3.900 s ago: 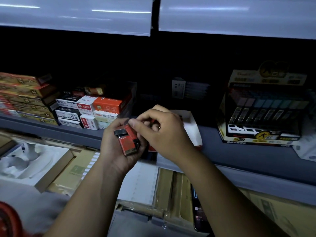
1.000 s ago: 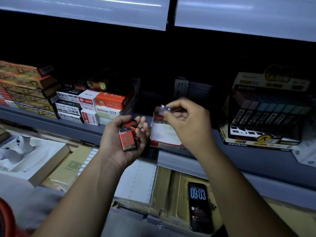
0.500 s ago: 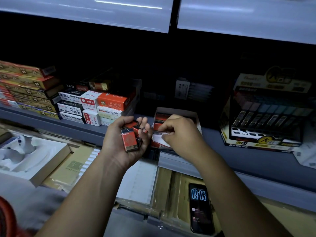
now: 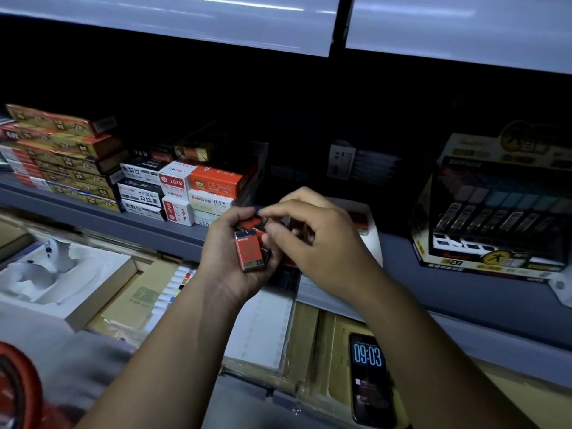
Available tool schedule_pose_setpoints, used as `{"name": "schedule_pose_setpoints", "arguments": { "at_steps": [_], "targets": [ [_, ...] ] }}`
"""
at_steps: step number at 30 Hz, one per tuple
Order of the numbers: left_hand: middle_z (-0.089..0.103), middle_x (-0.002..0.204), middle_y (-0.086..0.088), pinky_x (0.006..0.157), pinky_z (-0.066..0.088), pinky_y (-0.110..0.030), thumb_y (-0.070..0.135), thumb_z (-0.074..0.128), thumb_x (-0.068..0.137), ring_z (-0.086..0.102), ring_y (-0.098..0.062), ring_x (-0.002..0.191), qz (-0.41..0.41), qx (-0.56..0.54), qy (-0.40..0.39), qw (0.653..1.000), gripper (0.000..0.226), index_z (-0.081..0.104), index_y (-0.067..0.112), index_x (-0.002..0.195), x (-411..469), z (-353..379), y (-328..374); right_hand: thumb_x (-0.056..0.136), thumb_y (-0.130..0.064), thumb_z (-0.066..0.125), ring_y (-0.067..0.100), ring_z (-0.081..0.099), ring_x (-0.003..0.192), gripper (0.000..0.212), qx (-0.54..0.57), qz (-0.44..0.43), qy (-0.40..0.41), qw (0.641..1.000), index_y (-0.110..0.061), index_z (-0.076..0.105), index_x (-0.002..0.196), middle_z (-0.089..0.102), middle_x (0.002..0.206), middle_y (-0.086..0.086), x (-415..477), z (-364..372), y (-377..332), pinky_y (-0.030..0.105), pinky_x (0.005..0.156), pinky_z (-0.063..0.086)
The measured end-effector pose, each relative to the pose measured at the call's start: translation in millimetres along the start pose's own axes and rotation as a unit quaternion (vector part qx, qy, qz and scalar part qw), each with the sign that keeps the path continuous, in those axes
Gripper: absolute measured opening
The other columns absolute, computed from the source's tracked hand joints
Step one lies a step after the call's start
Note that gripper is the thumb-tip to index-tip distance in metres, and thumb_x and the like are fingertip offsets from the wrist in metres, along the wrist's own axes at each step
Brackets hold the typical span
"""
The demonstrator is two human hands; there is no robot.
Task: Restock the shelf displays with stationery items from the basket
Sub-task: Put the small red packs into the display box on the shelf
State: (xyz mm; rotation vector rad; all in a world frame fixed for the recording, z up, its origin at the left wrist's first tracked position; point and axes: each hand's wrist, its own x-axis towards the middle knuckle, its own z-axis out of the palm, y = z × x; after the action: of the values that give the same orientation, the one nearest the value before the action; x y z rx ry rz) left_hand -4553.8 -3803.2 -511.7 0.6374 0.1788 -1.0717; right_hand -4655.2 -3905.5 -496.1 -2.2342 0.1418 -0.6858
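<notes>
dim aisle, the only real light is the pale strip of the upper shelf (image 4: 185,23) way above the white display box (image 4: 370,224). that box sits open on the grey shelf (image 4: 154,226), and both hands are right in front of it, covering most of it. left hand (image 4: 229,264) is palm up just left-front of the box, fingers curled round a little bundle of red lead packs (image 4: 250,254), the front one marked 2b. right hand (image 4: 322,243) is directly in front of the box, thumb and fingertips pinched on the top one of that bundle, so the two hands meet over the packs. left of the box on the same shelf there's a stack of small white, black and orange boxes (image 4: 185,187), and further left a pile of gold and red cartons (image 4: 62,150). right of the box, a bit apart, is a big tiered lead display (image 4: 495,218) with a yellow header. below the box is a lower level with wrapped paper packs (image 4: 263,329), a phone (image 4: 370,376) lying face up reading 09:03, and off to the lower left a white moulded tray (image 4: 46,283). far lower left of the box a red basket rim (image 4: 15,388) pokes into the corner, blurry.
</notes>
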Motion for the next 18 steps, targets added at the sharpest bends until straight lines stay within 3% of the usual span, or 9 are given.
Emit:
{"name": "schedule_pose_setpoints", "arguments": {
  "at_steps": [2, 5, 8, 10, 12, 14, 16, 18],
  "targets": [
    [0.066, 0.093, -0.011, 0.089, 0.051, -0.022, 0.027, 0.059, 0.090, 0.067, -0.020, 0.078, 0.001, 0.013, -0.002, 1.000, 0.023, 0.064, 0.006, 0.098, 0.4, 0.2, 0.9, 0.089, -0.030, 0.075, 0.008, 0.059, 0.093, 0.030, 0.015, 0.013, -0.049, 0.999, -0.023, 0.072, 0.118, 0.054, 0.104, -0.013, -0.7, 3.9, -2.6, 0.019, 0.080, 0.049],
    [0.064, 0.077, -0.010, 0.063, 0.052, -0.017, 0.027, 0.056, 0.092, 0.064, -0.016, 0.062, -0.006, 0.010, -0.015, 1.000, 0.023, 0.061, 0.005, 0.091, -0.8, 0.8, 1.3, 0.084, -0.038, 0.080, 0.011, 0.056, 0.098, 0.037, -0.015, 0.022, -0.087, 0.996, -0.024, 0.071, 0.117, 0.050, 0.108, -0.013, -0.2, 10.9, -0.2, 0.027, 0.084, 0.051],
    [0.066, 0.075, -0.011, 0.068, 0.051, -0.019, 0.027, 0.054, 0.094, 0.065, -0.018, 0.065, -0.004, 0.033, -0.014, 0.999, 0.027, 0.064, 0.004, 0.084, -3.9, 3.2, 1.4, 0.079, -0.027, 0.085, 0.014, 0.055, 0.090, 0.024, 0.037, 0.033, -0.070, 0.996, -0.020, 0.073, 0.099, 0.057, 0.101, -0.007, 3.6, 11.1, 1.2, 0.026, 0.079, 0.048],
    [0.069, 0.078, -0.012, 0.062, 0.056, -0.023, 0.025, 0.054, 0.094, 0.069, -0.020, 0.065, -0.001, 0.031, -0.006, 0.999, 0.028, 0.067, 0.003, 0.082, -4.0, 5.1, 1.1, 0.078, -0.016, 0.085, 0.013, 0.051, 0.075, 0.018, 0.123, 0.051, -0.063, 0.989, -0.016, 0.073, 0.091, 0.060, 0.086, 0.004, 5.6, 6.0, -1.0, 0.026, 0.068, 0.044],
    [0.070, 0.085, -0.013, 0.054, 0.058, -0.023, 0.022, 0.059, 0.091, 0.069, -0.021, 0.065, 0.004, 0.010, 0.015, 1.000, 0.019, 0.067, 0.005, 0.094, -3.1, 4.7, 1.1, 0.082, -0.013, 0.081, 0.016, 0.047, 0.060, 0.013, 0.207, 0.096, -0.026, 0.973, -0.012, 0.071, 0.091, 0.056, 0.072, 0.010, 8.5, -2.0, -3.1, 0.025, 0.054, 0.040],
    [0.068, 0.085, -0.009, 0.041, 0.050, -0.019, 0.021, 0.061, 0.090, 0.065, -0.019, 0.063, -0.011, -0.005, 0.011, 1.000, 0.015, 0.064, 0.010, 0.099, -2.2, 2.7, 1.1, 0.091, -0.014, 0.072, 0.014, 0.052, 0.050, 0.010, 0.269, 0.153, 0.060, 0.949, -0.009, 0.066, 0.095, 0.062, 0.068, 0.010, 12.6, -11.8, -1.2, 0.023, 0.044, 0.040],
    [0.069, 0.085, -0.003, 0.037, 0.045, -0.017, 0.022, 0.059, 0.092, 0.064, -0.016, 0.063, -0.025, -0.009, -0.004, 1.000, 0.013, 0.063, 0.011, 0.092, -1.9, 1.3, 1.1, 0.097, -0.016, 0.066, 0.023, 0.059, 0.052, 0.015, 0.290, 0.204, 0.141, 0.924, -0.001, 0.061, 0.098, 0.067, 0.068, 0.014, 16.3, -23.5, 5.7, 0.027, 0.044, 0.043],
    [0.069, 0.086, -0.002, 0.036, 0.045, -0.017, 0.023, 0.059, 0.094, 0.063, -0.016, 0.064, -0.028, -0.008, -0.010, 1.000, 0.014, 0.064, 0.011, 0.089, -1.3, 0.5, 1.4, 0.098, -0.018, 0.065, 0.027, 0.062, 0.052, 0.018, 0.230, 0.258, 0.163, 0.924, 0.000, 0.061, 0.095, 0.068, 0.063, 0.017, 16.2, -32.2, 17.2, 0.032, 0.049, 0.050]
  ]
}}
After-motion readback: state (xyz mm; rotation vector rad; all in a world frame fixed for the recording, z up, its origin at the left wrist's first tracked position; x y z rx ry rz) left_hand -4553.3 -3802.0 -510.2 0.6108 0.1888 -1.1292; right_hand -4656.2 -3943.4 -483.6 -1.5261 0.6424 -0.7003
